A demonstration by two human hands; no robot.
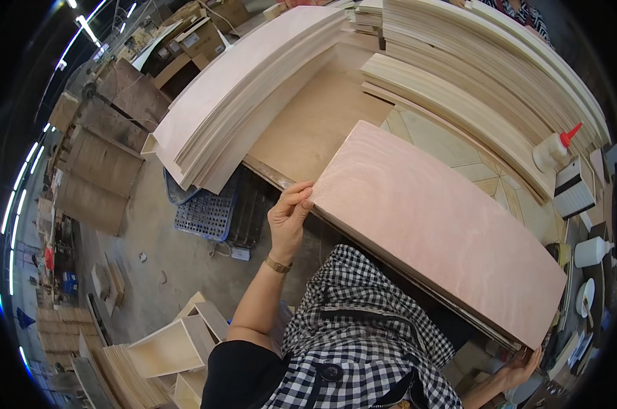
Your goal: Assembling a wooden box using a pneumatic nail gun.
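A wide pinkish plywood panel [438, 225] lies slantwise in front of me, its near edge along the worktable's front. My left hand [291, 215] pinches the panel's left corner between thumb and fingers; a watch sits on that wrist. At the opposite, lower right corner, my right hand [520, 370] has its fingers against the panel's end. That hand is partly hidden, but its fingers look closed on the corner. Beyond the panel, a brown board [315, 116] and a pale board with joined wood strips [417, 136] cover the tabletop.
A stack of pinkish boards [247, 82] stands at the far left, long pale boards [472, 75] at the far right. A red-tipped glue bottle [554, 151], white bottle [591, 252] and white bowl [584, 298] are right. A blue crate [204, 217] and wooden boxes [175, 344] stand left.
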